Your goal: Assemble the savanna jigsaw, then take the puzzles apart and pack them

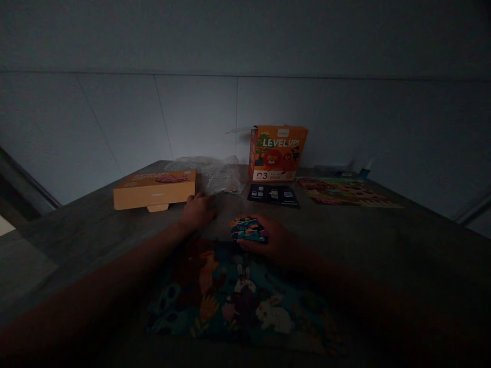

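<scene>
My right hand (274, 237) is closed around a small stack of colourful puzzle pieces (248, 231), held above the far edge of a picture sheet. This sheet (245, 301), dark teal with white rabbits and an orange animal, lies flat in front of me. My left hand (198, 210) rests at the near right corner of a flat orange box (155, 191). Its fingers look loosely bent and apart, with nothing visible in them. Dim light hides detail on both hands.
An upright orange "LEVEL UP!" box (279, 156) stands at the back. Crumpled clear plastic (220, 174) lies left of it. A dark printed leaflet (273, 195) sits before it. To the right are another picture sheet (345, 193) and a small blue item (364, 174).
</scene>
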Demonstrator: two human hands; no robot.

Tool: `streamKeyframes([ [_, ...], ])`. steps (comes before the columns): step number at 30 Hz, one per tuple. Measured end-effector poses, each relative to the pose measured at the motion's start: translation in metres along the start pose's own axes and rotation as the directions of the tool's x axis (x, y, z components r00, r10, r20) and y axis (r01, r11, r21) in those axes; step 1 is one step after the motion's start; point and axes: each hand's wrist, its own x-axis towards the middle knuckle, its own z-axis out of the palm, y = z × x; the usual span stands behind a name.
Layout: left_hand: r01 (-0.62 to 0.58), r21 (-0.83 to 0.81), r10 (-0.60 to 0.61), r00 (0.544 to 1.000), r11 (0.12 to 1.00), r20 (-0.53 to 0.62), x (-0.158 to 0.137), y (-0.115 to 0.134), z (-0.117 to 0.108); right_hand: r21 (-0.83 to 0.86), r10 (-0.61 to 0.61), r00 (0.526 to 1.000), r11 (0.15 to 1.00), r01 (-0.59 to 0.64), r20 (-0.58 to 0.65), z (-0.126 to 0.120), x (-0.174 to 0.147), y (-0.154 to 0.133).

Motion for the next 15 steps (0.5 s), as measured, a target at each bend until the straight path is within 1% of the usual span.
streamKeyframes([
  [2, 0.021, -0.034, -0.023, 0.999, 0.999, -0.041, 0.001, -0.001, -0.001, -0.003, -0.026, 0.999, 1.000, 0.026, -0.038, -0.001, 0.001, 0.000],
  [3, 0.032, -0.059, -0.036, 0.997, 0.998, -0.066, 0.001, -0.001, -0.002, -0.007, -0.029, 0.996, 1.000, 0.028, -0.083, -0.002, 0.002, 0.000],
  [5, 0.043, -0.122, -0.057, 0.992, 0.992, -0.117, 0.002, -0.001, -0.005, -0.009, 0.010, 0.978, 1.000, -0.013, -0.206, -0.005, 0.004, 0.002],
  [6, 0.043, -0.160, -0.066, 0.987, 0.986, -0.144, 0.002, 0.000, -0.006, 0.004, 0.052, 0.959, 0.999, -0.053, -0.277, -0.008, 0.006, 0.004],
  [7, 0.039, -0.198, -0.074, 0.982, 0.979, -0.172, 0.003, 0.000, -0.007, 0.034, 0.105, 0.928, 0.994, -0.100, -0.358, -0.012, 0.008, 0.007],
  [8, 0.030, -0.232, -0.079, 0.976, 0.972, -0.202, 0.002, 0.001, -0.008, 0.075, 0.162, 0.883, 0.987, -0.144, -0.439, -0.017, 0.010, 0.011],
  [10, 0.021, -0.324, -0.109, 0.961, 0.946, -0.255, 0.001, 0.004, -0.007, 0.162, 0.261, 0.766, 0.965, -0.205, -0.587, -0.029, 0.014, 0.019],
  [11, 0.025, -0.371, -0.130, 0.957, 0.928, -0.260, 0.000, 0.006, -0.007, 0.199, 0.295, 0.709, 0.955, -0.217, -0.640, -0.037, 0.015, 0.024],
  [12, 0.037, -0.413, -0.150, 0.958, 0.910, -0.245, -0.002, 0.008, -0.006, 0.238, 0.322, 0.659, 0.947, -0.217, -0.680, -0.044, 0.017, 0.028],
  [14, 0.081, -0.467, -0.178, 0.970, 0.881, -0.168, -0.006, 0.011, -0.004, 0.341, 0.370, 0.569, 0.926, -0.162, -0.734, -0.057, 0.019, 0.036],
  [15, 0.104, -0.474, -0.184, 0.975, 0.874, -0.125, -0.008, 0.012, -0.003, 0.392, 0.393, 0.546, 0.912, -0.125, -0.740, -0.063, 0.020, 0.038],
])
